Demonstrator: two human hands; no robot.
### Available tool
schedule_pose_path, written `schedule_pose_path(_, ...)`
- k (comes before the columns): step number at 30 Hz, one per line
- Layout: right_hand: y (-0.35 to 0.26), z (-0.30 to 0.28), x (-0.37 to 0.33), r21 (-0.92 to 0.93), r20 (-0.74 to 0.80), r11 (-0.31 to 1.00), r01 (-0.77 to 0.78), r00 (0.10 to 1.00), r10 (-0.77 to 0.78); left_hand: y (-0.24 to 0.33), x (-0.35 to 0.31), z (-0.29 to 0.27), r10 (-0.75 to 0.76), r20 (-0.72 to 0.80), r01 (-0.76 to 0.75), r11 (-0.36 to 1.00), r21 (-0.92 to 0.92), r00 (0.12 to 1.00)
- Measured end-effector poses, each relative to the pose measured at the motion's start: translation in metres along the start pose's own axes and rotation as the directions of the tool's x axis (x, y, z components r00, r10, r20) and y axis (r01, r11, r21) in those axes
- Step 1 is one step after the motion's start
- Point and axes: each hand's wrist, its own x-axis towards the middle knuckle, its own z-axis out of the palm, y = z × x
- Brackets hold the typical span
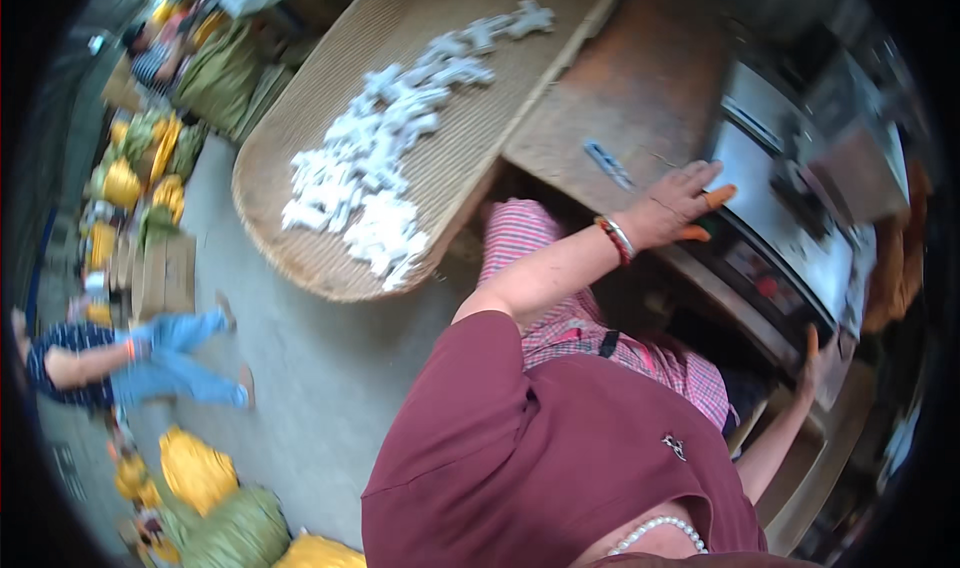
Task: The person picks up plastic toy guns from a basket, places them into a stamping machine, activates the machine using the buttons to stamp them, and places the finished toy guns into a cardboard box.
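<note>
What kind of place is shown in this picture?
Probably a small food workshop beside a street market. A big woven tray holds white dough-like pieces, a metal machine stands by a brown worktable, and sacks of yellow produce lie on the floor.

We look down on a grey concrete floor (pixel 300 368) in soft daylight. A wide woven tray (pixel 330 268) rests on the left edge of a worn brown desk (pixel 640 88), with white pieces (pixel 380 158) strewn across it. Along the floor's left side we see cardboard boxes (pixel 165 273) and yellow and green sacks (pixel 215 498). A person in blue trousers (pixel 150 363) is on the floor there.
</note>
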Motion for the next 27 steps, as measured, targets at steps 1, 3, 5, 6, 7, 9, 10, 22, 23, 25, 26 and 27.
schedule_pose_path(1, 0.022, 0.0, 0.001, 0.052, -0.096, 0.998, 0.036, 0.995, -0.031, 0.0, -0.006, -0.021, -0.034, -0.059, 0.035, 0.999, 0.015, 0.998)
schedule_pose_path(3, 0.002, -0.009, -0.002, 0.225, -0.081, 0.969, 0.099, 0.993, -0.083, -0.013, -0.052, -0.088, -0.152, -0.095, 0.162, 0.981, 0.106, 0.984)
schedule_pose_path(5, -0.008, -0.021, -0.003, 0.338, -0.043, 0.938, 0.074, 0.997, -0.063, -0.036, -0.129, -0.177, -0.479, -0.036, 0.471, 0.842, 0.262, 0.877)
schedule_pose_path(6, -0.009, -0.025, 0.0, 0.254, -0.062, 0.963, 0.095, 0.995, -0.082, -0.052, -0.183, -0.216, -0.595, -0.139, 0.606, 0.736, 0.301, 0.792)
schedule_pose_path(7, -0.01, -0.031, -0.002, 0.152, -0.087, 0.983, 0.099, 0.992, -0.087, -0.054, -0.203, -0.257, -0.878, -0.001, 0.69, 0.375, 0.62, 0.478)
schedule_pose_path(9, -0.024, -0.023, 0.001, 0.154, -0.087, 0.984, 0.092, 0.993, -0.079, -0.06, -0.279, -0.294, -0.992, 0.049, 0.545, 0.103, 0.832, 0.112)
schedule_pose_path(10, -0.03, -0.024, 0.001, 0.144, -0.108, 0.987, 0.078, 0.992, -0.063, -0.052, -0.294, -0.293, -0.998, 0.065, 0.518, 0.047, 0.854, -0.017)
schedule_pose_path(22, -0.074, -0.008, 0.055, 0.056, -0.203, 0.932, 0.357, 0.918, -0.339, -0.057, -0.169, -0.232, -0.794, -0.221, 0.821, 0.522, 0.231, 0.567)
schedule_pose_path(23, -0.102, 0.0, 0.064, 0.13, -0.204, 0.911, 0.391, 0.91, -0.361, -0.033, -0.117, -0.204, -0.673, -0.189, 0.698, 0.702, 0.141, 0.715)
schedule_pose_path(25, -0.153, 0.004, 0.077, 0.364, -0.038, 0.867, 0.34, 0.936, -0.35, -0.001, -0.048, -0.141, -0.389, -0.118, 0.398, 0.914, 0.071, 0.914)
schedule_pose_path(26, -0.155, 0.021, 0.087, 0.456, -0.063, 0.844, 0.281, 0.957, -0.285, 0.01, -0.025, -0.112, -0.237, -0.059, 0.241, 0.966, 0.089, 0.97)
schedule_pose_path(27, -0.144, 0.038, 0.1, 0.443, -0.146, 0.808, 0.389, 0.92, -0.363, 0.021, -0.009, -0.079, -0.191, -0.023, 0.192, 0.979, 0.069, 0.981)
